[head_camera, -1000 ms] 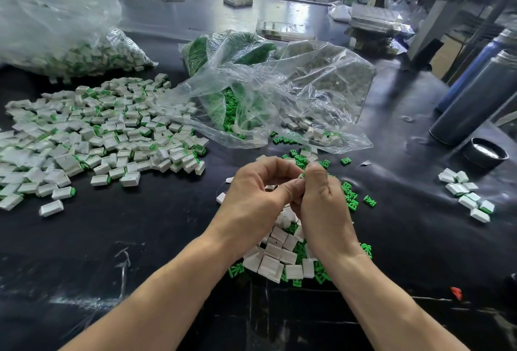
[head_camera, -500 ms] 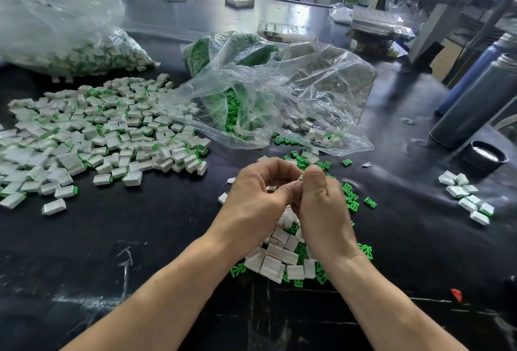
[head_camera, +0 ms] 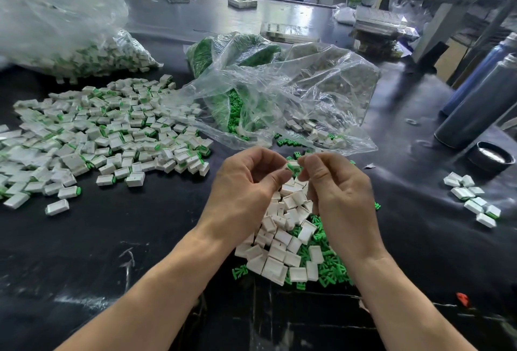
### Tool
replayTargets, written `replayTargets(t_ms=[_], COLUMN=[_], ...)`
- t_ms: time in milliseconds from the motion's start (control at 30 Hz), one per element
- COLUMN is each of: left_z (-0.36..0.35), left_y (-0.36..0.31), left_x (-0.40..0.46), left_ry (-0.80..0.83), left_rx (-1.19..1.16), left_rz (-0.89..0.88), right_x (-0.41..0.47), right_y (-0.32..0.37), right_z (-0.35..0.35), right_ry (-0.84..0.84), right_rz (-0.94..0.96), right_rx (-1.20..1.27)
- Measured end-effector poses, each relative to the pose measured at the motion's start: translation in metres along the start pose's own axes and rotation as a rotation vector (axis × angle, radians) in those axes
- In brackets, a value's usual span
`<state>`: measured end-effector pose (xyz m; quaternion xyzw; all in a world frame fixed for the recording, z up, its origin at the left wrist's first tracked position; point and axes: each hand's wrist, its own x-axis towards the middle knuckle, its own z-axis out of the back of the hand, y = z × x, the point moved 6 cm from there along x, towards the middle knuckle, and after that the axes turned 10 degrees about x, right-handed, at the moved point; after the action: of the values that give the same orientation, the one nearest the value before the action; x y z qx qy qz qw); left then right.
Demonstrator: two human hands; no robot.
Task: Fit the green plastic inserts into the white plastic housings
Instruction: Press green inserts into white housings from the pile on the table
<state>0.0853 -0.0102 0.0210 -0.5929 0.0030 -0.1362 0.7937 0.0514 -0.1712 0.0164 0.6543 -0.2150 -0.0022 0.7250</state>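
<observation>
Head view: left hand [head_camera: 246, 183] pinches a white housing with green insert [head_camera: 292, 166] at its fingers, long axis roughly left-right, green end leftward. Right hand [head_camera: 340, 185] fingers curled, contents unclear. Hands have separated since 0.5 s ago, over loose housings [head_camera: 282, 238] on tabletop [head_camera: 112, 238].

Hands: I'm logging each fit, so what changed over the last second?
The left hand and right hand, pressed together before, have drawn apart; a white-and-green piece now shows between their fingers. The loose pile beneath and the finished heap stayed put.
</observation>
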Motion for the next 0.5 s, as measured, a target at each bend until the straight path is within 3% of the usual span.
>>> replayTargets(t_ms=[300,500], left_z=[0.005,0.009], left_y=[-0.001,-0.011], left_x=[0.0,-0.002], left_ry=[-0.056,-0.084], left_rx=[0.176,0.43], left_rz=[-0.058,-0.192], right_x=[-0.002,-0.001], right_y=[0.004,0.015], right_z=[-0.007,-0.009], right_ry=[0.066,0.142], right_rz=[0.116,0.203], right_rx=[-0.147,-0.351])
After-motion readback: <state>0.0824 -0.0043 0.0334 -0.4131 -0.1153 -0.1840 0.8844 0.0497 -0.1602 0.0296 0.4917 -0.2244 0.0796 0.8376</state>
